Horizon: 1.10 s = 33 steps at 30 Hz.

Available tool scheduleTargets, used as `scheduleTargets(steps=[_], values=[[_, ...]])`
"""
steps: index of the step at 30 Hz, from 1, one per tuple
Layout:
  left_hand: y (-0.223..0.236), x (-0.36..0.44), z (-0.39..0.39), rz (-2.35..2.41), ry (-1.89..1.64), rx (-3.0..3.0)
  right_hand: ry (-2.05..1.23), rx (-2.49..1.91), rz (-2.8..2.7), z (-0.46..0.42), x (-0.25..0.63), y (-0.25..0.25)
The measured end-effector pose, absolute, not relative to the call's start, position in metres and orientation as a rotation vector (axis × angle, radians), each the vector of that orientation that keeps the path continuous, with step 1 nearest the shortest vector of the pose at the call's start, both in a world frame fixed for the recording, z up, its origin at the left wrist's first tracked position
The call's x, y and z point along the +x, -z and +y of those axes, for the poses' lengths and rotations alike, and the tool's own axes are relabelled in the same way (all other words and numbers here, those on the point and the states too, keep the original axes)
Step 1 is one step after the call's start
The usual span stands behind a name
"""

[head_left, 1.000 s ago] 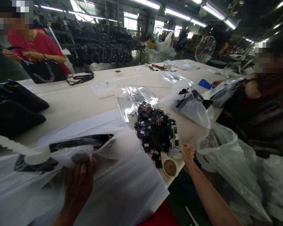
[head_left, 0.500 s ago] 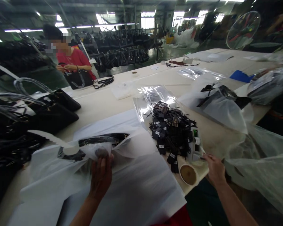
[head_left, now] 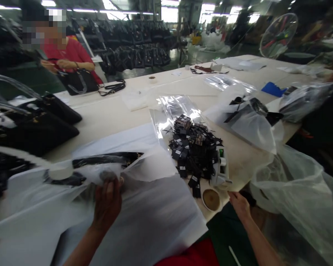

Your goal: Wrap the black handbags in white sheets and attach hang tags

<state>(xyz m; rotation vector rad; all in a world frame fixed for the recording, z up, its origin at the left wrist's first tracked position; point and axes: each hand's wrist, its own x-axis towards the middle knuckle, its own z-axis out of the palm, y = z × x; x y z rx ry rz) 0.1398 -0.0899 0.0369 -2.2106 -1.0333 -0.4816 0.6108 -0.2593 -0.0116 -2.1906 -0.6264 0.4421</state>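
My left hand [head_left: 108, 199] is closed on white tissue paper [head_left: 155, 207], pressing a crumpled part against a dark handbag [head_left: 102, 162] partly wrapped in it. Gold-coloured fittings show at the bag's upper edge, and much of the bag is hidden. By the table's front edge, my right hand [head_left: 241, 205] has its fingers pinched together; whatever they hold is too small to make out. It is just below a light-coloured tape dispenser [head_left: 221, 170], apart from it. A tape roll [head_left: 211, 199] sits to the left of that hand.
Black tags [head_left: 192, 147] lie heaped beside clear plastic sheets [head_left: 177, 105]. Black handbags [head_left: 41, 127] stand at left. Plastic-covered bags [head_left: 246, 114] and a hanging clear bag [head_left: 296, 181] are at right. Across the table a person [head_left: 69, 55] handles a black bag.
My right hand has drawn back from the tape dispenser's end toward me. My left hand keeps its grip on the tissue paper. The whole view has shifted, with things appearing further left.
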Motion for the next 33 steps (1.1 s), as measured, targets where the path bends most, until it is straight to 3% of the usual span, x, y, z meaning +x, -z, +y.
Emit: scheduleTargets(steps=[5,11,16,25,33], values=[[-0.029,0.142,-0.095,-1.181,0.478,-2.194,-0.691,-2.058,-1.024,-0.248,0.564,-0.003],[-0.017,0.141,-0.104,-1.264,0.437,-2.143,-1.160,-1.589,-1.327,-0.177,0.386,-0.052],[-0.013,0.139,-0.106,-1.268,0.532,-2.179,-1.325,-1.330,-1.236,-0.110,0.281,-0.085],[-0.016,0.128,-0.100,-1.181,0.837,-2.353,-1.300,-1.465,-1.080,-0.068,0.238,-0.049],[-0.022,0.119,-0.096,-1.154,0.892,-2.468,-1.267,-1.533,-1.110,-0.069,0.235,-0.050]])
